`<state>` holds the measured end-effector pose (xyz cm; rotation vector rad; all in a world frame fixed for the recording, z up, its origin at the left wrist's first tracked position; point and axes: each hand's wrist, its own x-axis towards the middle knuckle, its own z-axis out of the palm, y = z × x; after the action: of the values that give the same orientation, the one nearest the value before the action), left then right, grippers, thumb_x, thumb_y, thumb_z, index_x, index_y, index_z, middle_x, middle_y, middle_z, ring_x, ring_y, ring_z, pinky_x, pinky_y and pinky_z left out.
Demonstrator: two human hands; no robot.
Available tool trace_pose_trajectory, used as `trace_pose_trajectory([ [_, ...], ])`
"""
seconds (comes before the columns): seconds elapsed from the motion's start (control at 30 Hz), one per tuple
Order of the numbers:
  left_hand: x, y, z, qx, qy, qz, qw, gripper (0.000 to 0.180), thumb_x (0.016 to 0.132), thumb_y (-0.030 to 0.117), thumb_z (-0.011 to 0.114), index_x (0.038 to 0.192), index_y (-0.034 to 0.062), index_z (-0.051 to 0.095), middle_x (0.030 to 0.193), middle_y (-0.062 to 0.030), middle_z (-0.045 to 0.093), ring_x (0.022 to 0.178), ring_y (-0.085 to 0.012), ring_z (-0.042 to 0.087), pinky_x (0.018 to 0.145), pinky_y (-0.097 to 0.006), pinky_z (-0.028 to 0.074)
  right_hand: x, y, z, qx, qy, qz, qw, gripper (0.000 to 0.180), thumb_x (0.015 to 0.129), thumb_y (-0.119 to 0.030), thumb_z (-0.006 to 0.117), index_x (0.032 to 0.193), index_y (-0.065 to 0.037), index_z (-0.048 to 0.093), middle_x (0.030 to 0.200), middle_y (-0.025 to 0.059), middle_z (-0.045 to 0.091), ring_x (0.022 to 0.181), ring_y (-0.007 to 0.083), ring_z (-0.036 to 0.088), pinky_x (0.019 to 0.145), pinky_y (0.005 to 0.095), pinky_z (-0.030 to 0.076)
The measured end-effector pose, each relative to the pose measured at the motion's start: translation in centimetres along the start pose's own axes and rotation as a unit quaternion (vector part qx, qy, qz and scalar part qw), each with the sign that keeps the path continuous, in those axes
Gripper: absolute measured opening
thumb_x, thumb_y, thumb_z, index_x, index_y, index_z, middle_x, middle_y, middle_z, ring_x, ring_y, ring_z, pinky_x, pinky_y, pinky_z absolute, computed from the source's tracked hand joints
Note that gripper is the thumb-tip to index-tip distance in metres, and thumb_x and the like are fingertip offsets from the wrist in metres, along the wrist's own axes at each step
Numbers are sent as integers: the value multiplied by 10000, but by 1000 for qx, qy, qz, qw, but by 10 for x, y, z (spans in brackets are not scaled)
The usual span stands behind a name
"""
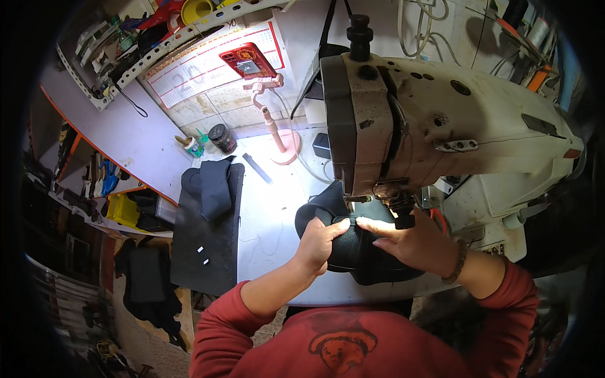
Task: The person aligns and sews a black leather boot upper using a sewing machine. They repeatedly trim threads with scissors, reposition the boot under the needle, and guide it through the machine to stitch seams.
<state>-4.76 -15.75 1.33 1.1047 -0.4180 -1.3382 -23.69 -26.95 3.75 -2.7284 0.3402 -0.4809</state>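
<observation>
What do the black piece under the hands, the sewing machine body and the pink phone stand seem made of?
Black piece: leather or imitation leather, from its pebbled grain and low sheen. Sewing machine body: probably painted metal, its pale coat stained. Pink phone stand: plastic or coated metal, smooth, evenly coloured.

Ahead of you on the counter (259, 211), a pink stand (286, 147) holds up a red-cased phone (242, 58) in front of a wall calendar (179, 85). To the stand's left you have a dark jar (222, 138) beside a small green-and-white pot (194, 148). Farther left of you, a yellow bin (123, 211) sits below an orange-edged shelf (142, 170).
</observation>
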Motion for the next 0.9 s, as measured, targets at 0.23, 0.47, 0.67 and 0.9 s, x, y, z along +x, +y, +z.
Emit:
trace_pose_trajectory([
  [0.23,3,1,-7,22,-25,2,999,237,924,34,558,1124,-80,616,1007,-105,672,850,-159,660,769,-296,545,-3,-4,5,58,1,30,998,472,781,-201,750,1242,-177,655,1131,212,538,1073,354,534,903,367,478],
  [0.47,5,3,-7,24,-35,7,999,161,922,17,560,1026,-71,646,961,-113,692,809,-174,687,736,-290,569,22,16,18,299,104,175,932,350,736,-80,720,1058,20,625,1124,234,596,963,342,600,799,406,488],
  [0.67,10,13,-4,40,-13,-43,998,159,920,15,553,1004,-82,648,938,-131,691,783,-172,688,706,-291,571,32,28,19,229,116,94,962,374,727,48,600,1097,4,632,1059,190,655,945,331,631,842,376,500],
  [0.9,15,22,4,58,0,-29,998,179,914,-7,525,1012,-90,650,966,-139,692,786,-180,690,710,-293,570,43,57,29,332,92,32,938,429,771,100,576,1191,15,593,1150,139,653,1000,248,639,867,323,527],
])
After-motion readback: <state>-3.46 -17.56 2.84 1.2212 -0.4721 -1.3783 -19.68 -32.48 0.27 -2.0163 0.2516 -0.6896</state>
